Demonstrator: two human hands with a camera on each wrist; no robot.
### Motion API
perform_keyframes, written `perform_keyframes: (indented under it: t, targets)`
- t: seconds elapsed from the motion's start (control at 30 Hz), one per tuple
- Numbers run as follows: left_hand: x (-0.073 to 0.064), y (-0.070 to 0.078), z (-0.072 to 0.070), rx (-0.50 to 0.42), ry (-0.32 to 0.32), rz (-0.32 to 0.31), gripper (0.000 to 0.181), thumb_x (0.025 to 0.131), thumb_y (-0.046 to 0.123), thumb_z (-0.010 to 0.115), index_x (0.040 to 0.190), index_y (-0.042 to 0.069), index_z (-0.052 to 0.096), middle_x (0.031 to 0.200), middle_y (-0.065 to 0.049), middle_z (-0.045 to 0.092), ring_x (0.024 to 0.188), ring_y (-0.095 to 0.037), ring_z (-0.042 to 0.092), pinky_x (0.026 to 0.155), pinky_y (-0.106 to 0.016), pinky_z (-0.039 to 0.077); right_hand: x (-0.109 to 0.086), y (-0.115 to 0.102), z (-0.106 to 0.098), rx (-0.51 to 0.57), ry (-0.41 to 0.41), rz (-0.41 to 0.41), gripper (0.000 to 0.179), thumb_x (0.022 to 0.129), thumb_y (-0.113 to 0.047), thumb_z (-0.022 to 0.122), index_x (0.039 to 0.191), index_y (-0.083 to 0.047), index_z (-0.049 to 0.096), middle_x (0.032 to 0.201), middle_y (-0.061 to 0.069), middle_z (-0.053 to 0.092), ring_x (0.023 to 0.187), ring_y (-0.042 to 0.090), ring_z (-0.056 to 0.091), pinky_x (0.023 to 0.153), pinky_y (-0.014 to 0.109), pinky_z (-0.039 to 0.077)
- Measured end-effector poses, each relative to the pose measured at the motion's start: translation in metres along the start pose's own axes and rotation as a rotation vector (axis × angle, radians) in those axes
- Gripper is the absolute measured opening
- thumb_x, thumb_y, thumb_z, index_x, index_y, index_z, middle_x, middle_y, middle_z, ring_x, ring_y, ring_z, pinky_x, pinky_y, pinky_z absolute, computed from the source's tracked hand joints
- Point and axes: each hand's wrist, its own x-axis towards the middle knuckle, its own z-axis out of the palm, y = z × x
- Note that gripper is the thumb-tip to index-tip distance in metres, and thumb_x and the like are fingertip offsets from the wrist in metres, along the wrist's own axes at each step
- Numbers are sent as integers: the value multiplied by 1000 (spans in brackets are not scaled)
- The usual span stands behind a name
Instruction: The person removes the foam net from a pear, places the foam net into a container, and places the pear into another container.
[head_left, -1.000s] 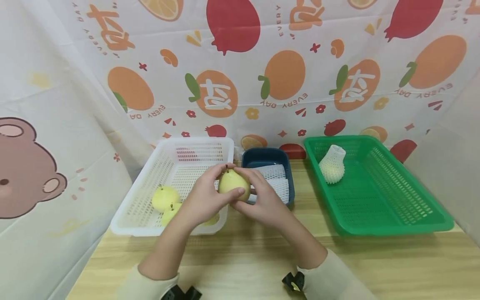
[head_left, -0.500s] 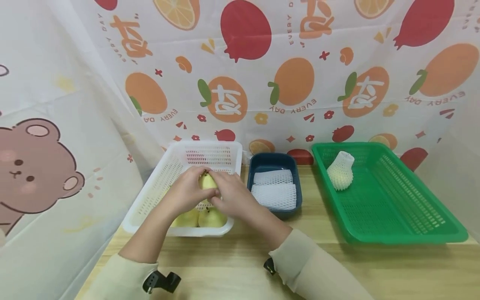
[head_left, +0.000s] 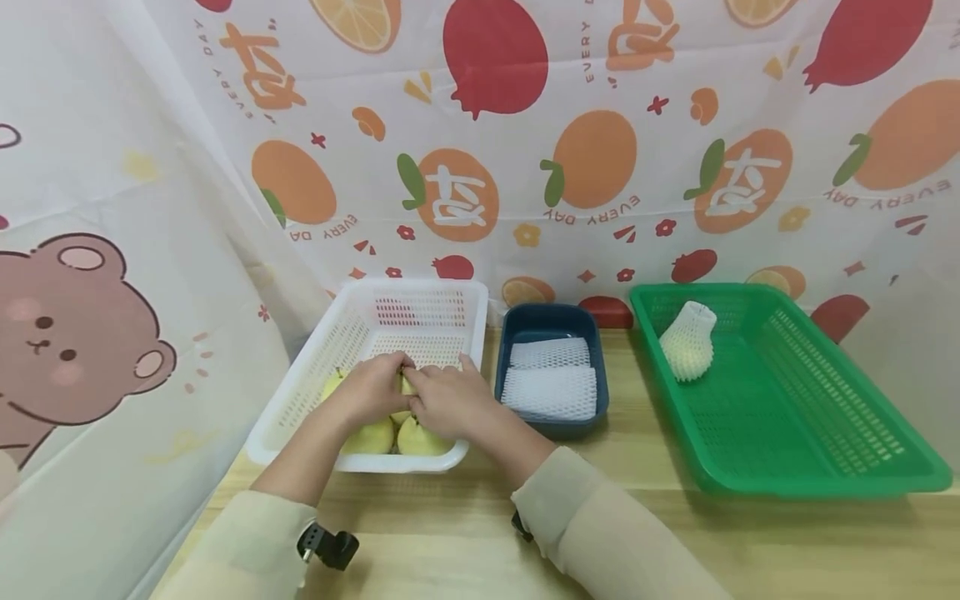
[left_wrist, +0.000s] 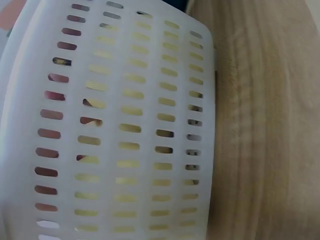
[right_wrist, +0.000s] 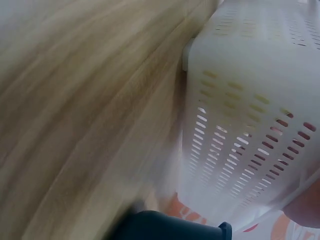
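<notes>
Both hands are down inside the white basket (head_left: 300, 379) in the head view. My left hand (head_left: 369, 390) and right hand (head_left: 452, 400) hold a yellow pear (head_left: 406, 386) between them, its sides mostly hidden by fingers. Right below the hands, two more pears sit at the front of the basket, a left pear (head_left: 371, 438) and a right pear (head_left: 422, 438). Part of another pear (head_left: 332, 383) shows beyond my left wrist. In the left wrist view the basket wall (left_wrist: 110, 145) hides the hand; yellow shows through its slots. An edge of my right hand (right_wrist: 306, 207) appears in the right wrist view.
A dark blue tray (head_left: 507, 333) right of the basket holds white foam net sleeves (head_left: 551, 392). Farther right, a green basket (head_left: 757, 417) contains a pear in a foam net (head_left: 688, 343). All stand on a wooden table (head_left: 450, 533) before a fruit-print cloth (head_left: 517, 167).
Both hands have moved left and down with the pear, from in front of the blue tray into the white basket among the other pears. The head view has shifted slightly.
</notes>
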Motion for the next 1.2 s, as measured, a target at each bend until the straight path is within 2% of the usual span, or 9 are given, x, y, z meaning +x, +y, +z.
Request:
perform_keyframes:
  t: [0.13, 0.2, 0.43, 0.6, 0.77, 0.87, 0.93, 1.07, 1.2]
  targets:
    - [4, 2, 2, 30, -6, 2, 50, 80, 29, 81, 118, 4, 59, 116, -13, 68, 116, -39, 59, 104, -77, 22, 0, 1, -2, 2, -16, 46, 52, 103, -38, 40, 154, -30, 33, 150, -11, 47, 137, 14, 46, 120, 53, 16]
    - [6, 3, 3, 35, -11, -1, 51, 81, 30, 81, 118, 5, 58, 116, -12, 68, 116, -38, 59, 103, -78, 20, 0, 2, -2, 8, -12, 63, 53, 102, -38, 42, 153, -31, 33, 149, -11, 48, 137, 13, 46, 121, 52, 16]
    - [9, 6, 6, 25, -7, -33, 51, 80, 32, 81, 117, 6, 58, 117, -13, 67, 117, -38, 58, 105, -75, 22, -2, 4, -4, 41, 38, 72, 52, 100, -38, 46, 151, -33, 38, 146, -10, 52, 134, 11, 49, 121, 51, 16]
    - [11, 6, 9, 13, -7, -25, 51, 80, 33, 81, 116, 5, 58, 115, -12, 68, 112, -36, 60, 104, -72, 25, -3, 6, -3, 46, 45, 82, 52, 99, -40, 49, 150, -34, 39, 145, -11, 53, 133, 11, 49, 121, 50, 16]
    - [15, 9, 11, 17, 1, -5, 50, 79, 32, 82, 115, 6, 59, 109, -10, 69, 105, -32, 61, 104, -71, 27, -6, 17, -7, 78, 42, 7, 49, 100, -37, 50, 148, -30, 44, 144, -8, 54, 135, 13, 48, 121, 51, 18]
    - [17, 10, 11, 19, 9, 2, 53, 79, 35, 82, 116, 6, 58, 110, -11, 68, 107, -33, 61, 105, -72, 24, -10, 28, -21, 180, 29, -57, 48, 99, -32, 52, 147, -25, 47, 146, -5, 52, 137, 15, 45, 119, 46, 27]
    - [17, 10, 10, 21, 8, -1, 58, 79, 39, 81, 120, 4, 57, 115, -13, 68, 111, -35, 60, 105, -71, 25, -15, 37, -37, 222, 26, -80, 48, 99, -31, 56, 145, -21, 50, 147, -2, 51, 138, 16, 44, 116, 42, 33]
    - [12, 5, 8, 21, 3, -25, 77, 81, 44, 78, 136, 1, 48, 129, -21, 61, 123, -40, 54, 106, -67, 28, -31, 64, -80, 226, 62, -72, 45, 98, -30, 60, 141, -18, 54, 144, -1, 53, 135, 16, 46, 111, 38, 40]
    - [4, -1, 5, -7, -41, -56, 89, 85, 42, 74, 150, -1, 30, 143, -28, 48, 132, -45, 44, 108, -63, 33, -55, 111, -118, 199, 102, -10, 44, 97, -28, 62, 139, -16, 56, 140, 2, 56, 130, 19, 50, 108, 41, 43]
